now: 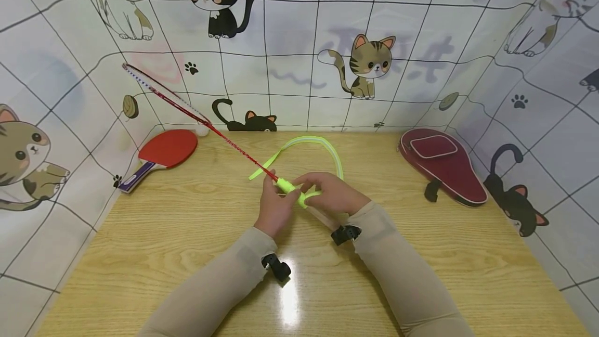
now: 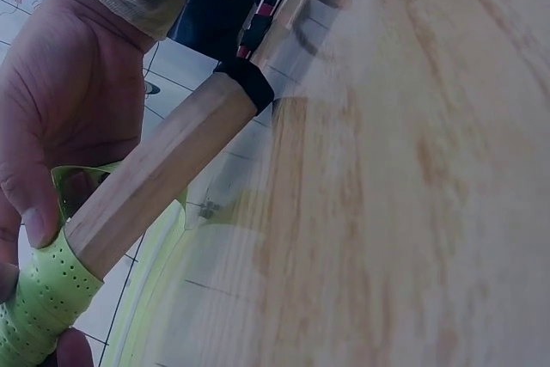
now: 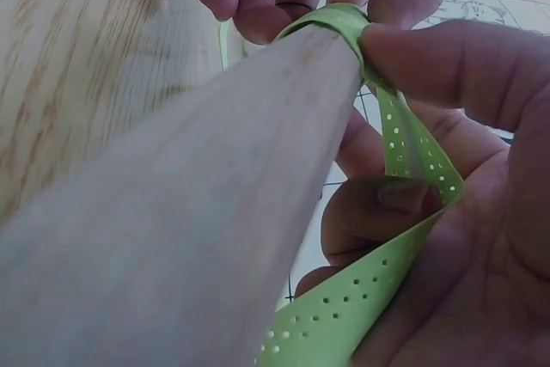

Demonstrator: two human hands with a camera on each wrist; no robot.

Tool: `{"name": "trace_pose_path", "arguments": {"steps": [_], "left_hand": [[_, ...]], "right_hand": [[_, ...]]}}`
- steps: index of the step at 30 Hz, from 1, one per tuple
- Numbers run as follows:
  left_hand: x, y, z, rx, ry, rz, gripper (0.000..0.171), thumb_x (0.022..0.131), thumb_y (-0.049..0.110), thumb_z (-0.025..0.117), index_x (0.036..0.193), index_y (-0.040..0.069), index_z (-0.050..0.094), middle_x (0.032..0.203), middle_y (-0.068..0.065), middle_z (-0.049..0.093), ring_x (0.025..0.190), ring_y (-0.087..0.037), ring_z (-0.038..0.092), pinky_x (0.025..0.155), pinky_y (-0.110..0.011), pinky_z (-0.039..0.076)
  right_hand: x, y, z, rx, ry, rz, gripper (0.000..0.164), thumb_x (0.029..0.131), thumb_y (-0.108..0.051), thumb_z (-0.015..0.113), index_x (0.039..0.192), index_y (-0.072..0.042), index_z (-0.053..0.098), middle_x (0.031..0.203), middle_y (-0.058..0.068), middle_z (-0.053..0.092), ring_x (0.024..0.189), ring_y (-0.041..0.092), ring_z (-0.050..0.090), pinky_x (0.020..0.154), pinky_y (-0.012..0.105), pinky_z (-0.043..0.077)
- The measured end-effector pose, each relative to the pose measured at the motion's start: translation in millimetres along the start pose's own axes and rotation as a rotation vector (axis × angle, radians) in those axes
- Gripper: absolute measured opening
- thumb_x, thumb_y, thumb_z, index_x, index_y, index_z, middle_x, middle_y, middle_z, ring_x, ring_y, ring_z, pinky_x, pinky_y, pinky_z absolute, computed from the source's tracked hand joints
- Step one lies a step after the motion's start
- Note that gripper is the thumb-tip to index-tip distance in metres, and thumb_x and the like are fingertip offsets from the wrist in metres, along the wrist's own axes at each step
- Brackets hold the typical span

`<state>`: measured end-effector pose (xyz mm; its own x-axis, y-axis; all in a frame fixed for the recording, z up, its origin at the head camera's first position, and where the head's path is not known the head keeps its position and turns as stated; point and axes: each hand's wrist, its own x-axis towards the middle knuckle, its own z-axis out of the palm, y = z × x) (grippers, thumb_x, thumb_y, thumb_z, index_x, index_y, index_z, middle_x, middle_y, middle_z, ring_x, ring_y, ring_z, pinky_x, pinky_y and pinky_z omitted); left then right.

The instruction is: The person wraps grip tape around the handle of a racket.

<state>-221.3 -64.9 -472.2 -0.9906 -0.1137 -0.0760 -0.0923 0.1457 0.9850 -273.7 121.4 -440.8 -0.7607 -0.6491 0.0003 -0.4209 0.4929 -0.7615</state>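
Note:
A red badminton racket slants up to the left over the table, its handle toward me. Perforated neon-yellow grip tape is wound round the upper handle. The lower handle is bare wood with a dark band near its end. My left hand grips the wrapped part, fingers around it. At the edge of the winding, my right hand pinches the tape; a loop of it passes over a curled finger. The tape's loose tail arcs across the table behind the hands.
A red table tennis bat lies at the back left, a white ball beside it. A dark red bat case lies at the right. Cat-patterned walls enclose the wooden table at the back and sides.

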Motion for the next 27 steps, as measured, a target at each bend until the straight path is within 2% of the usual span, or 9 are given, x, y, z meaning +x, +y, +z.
{"name": "trace_pose_path", "arguments": {"steps": [5,8,12,21,27], "left_hand": [[-0.5,1.5,1.3,-0.005,0.004,0.0,0.088,0.096,0.018,0.071,0.165,0.008,0.017,0.125,-0.021,0.06,0.108,-0.03,0.064,0.084,-0.033,0.05],[-0.2,2.0,1.5,0.001,0.01,0.004,0.087,0.096,0.017,0.071,0.165,0.008,0.017,0.123,-0.021,0.06,0.106,-0.029,0.064,0.082,-0.032,0.049],[0.9,1.4,1.7,0.012,0.021,0.015,0.086,0.095,0.017,0.071,0.164,0.006,0.019,0.121,-0.022,0.06,0.104,-0.029,0.063,0.079,-0.03,0.048],[1.3,0.3,1.2,0.012,0.023,0.018,0.086,0.093,0.013,0.07,0.163,0.004,0.02,0.124,-0.023,0.06,0.104,-0.03,0.063,0.078,-0.03,0.048],[0.2,1.4,0.1,-0.016,0.012,0.0,0.086,0.091,0.01,0.066,0.163,0.005,0.018,0.131,-0.025,0.058,0.108,-0.03,0.062,0.079,-0.029,0.049]], "right_hand": [[-0.6,1.0,-0.4,0.008,0.002,0.005,0.052,0.091,-0.004,0.069,0.14,-0.019,0.068,0.114,0.002,0.073,0.11,0.022,0.063,0.094,0.042,0.049],[-1.5,0.3,-0.4,0.021,0.011,0.002,0.049,0.091,-0.004,0.068,0.138,-0.017,0.068,0.107,0.004,0.07,0.099,0.022,0.062,0.087,0.039,0.049],[-1.4,1.1,0.5,0.035,0.026,-0.028,0.045,0.091,-0.002,0.068,0.135,-0.013,0.067,0.098,0.005,0.064,0.092,0.021,0.059,0.085,0.037,0.048],[0.0,2.7,2.6,0.08,0.027,-0.056,0.041,0.09,0.004,0.068,0.127,-0.014,0.067,0.094,0.006,0.059,0.092,0.021,0.056,0.084,0.037,0.047],[-0.2,1.6,3.1,0.044,0.017,-0.011,0.043,0.092,-0.005,0.074,0.133,-0.015,0.066,0.107,0.005,0.07,0.103,0.021,0.064,0.093,0.041,0.05]]}}
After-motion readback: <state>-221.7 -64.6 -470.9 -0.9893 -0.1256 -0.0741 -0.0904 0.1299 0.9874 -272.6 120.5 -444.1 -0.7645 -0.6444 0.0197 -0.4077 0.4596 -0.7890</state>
